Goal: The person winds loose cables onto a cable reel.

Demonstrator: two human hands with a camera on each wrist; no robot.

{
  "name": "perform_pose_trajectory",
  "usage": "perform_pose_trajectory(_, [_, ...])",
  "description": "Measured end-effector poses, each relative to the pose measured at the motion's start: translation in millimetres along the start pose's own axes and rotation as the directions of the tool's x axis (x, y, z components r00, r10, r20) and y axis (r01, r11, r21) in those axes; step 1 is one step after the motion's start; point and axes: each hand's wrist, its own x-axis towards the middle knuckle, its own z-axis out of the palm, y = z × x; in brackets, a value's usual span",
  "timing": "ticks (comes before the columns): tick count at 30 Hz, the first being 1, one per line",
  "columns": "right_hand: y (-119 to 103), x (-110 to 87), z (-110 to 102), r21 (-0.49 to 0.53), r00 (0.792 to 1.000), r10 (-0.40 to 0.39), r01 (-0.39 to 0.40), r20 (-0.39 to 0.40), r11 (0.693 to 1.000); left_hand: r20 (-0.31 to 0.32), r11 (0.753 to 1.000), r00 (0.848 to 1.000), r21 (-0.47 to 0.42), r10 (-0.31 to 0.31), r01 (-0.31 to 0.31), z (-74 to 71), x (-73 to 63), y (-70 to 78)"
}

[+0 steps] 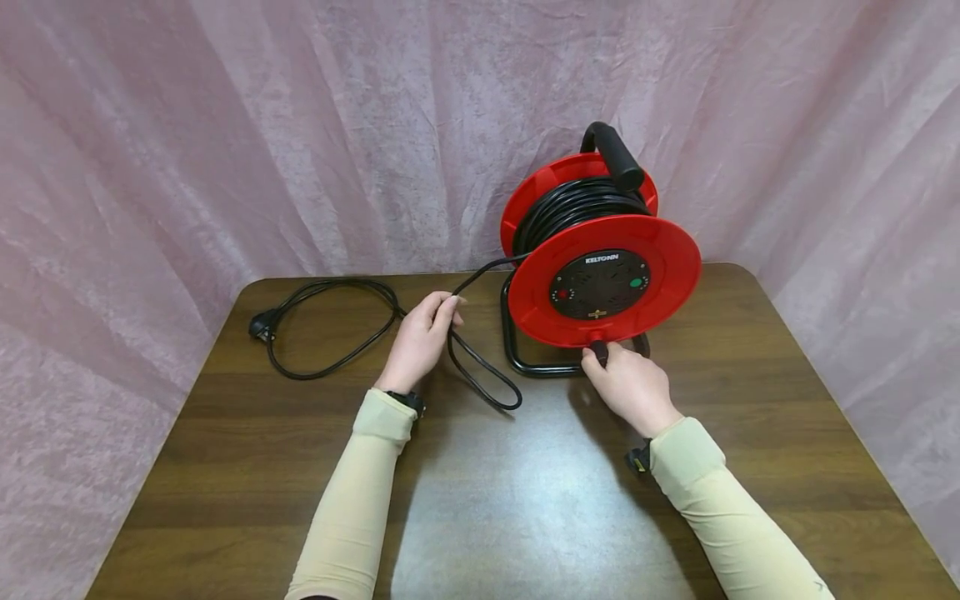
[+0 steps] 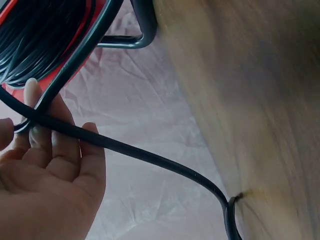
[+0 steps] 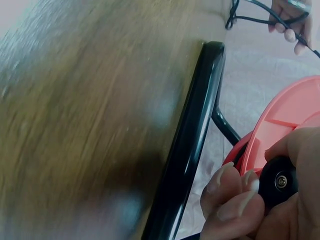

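Sleeves (image 1: 354, 492) lie at four and seven o'clock; the left hand (image 1: 416, 339) pinches the cable (image 1: 487, 267), apart from the right hand (image 1: 633, 387), which grips the knob (image 3: 272, 175) at six on the reel (image 1: 600, 283), itself at two o'clock. Turning too fast could kink the loop (image 1: 518, 397); tugging might tip the reel.

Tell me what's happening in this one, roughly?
A person is handling a red cable reel on a table. Their right hand grips the black knob on its near face, while their left hand pinches the black cable. Many turns are wound on the reel; a loose length remains out, looping near the plug.
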Motion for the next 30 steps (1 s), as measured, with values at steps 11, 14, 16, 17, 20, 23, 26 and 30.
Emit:
perform_pose_trajectory(11, [-11, 1.3, 9, -0.002, 1.0, -0.009, 0.009, 0.003, 1.0, 0.084, 1.0, 0.996, 0.006, 0.019, -0.02, 3.5, -0.5, -0.1])
perform_pose_trajectory(14, [-16, 1.2, 11, 0.003, 1.0, -0.012, 0.012, 0.005, 1.0, 0.09, 0.999, 0.995, 0.011, 0.029, -0.03, 4.7, -0.8, 0.2])
perform_pose_trajectory(16, [-19, 1.3, 13, 0.006, 1.0, -0.015, 0.015, 0.006, 1.0, 0.097, 0.999, 0.995, 0.002, 0.035, -0.035, 5.5, -0.8, 0.3])
perform_pose_trajectory(17, [-20, 1.3, 13, 0.008, 1.0, -0.018, 0.018, 0.004, 1.0, 0.104, 0.999, 0.994, -0.006, 0.036, -0.035, 5.8, -0.9, 0.5])
perform_pose_trajectory(20, [-24, 1.5, 15, 0.011, 1.0, -0.022, 0.022, -0.001, 1.0, 0.131, 0.999, 0.991, -0.014, 0.034, -0.032, 6.3, -1.6, 1.0])
perform_pose_trajectory(23, [-28, 1.8, 16, 0.018, 1.0, -0.022, 0.022, -0.002, 1.0, 0.156, 1.0, 0.987, -0.007, 0.031, -0.03, 7.3, -1.4, 1.1])
perform_pose_trajectory(26, [-31, 2.1, 16, 0.021, 1.0, -0.02, 0.02, 0.003, 1.0, 0.16, 0.999, 0.987, 0.022, 0.025, -0.029, 8.0, -1.2, 1.0])
perform_pose_trajectory(30, [-34, 2.3, 17, 0.021, 1.0, -0.019, 0.019, 0.009, 1.0, 0.159, 0.999, 0.987, 0.034, 0.024, -0.03, 8.6, -0.8, 0.5])
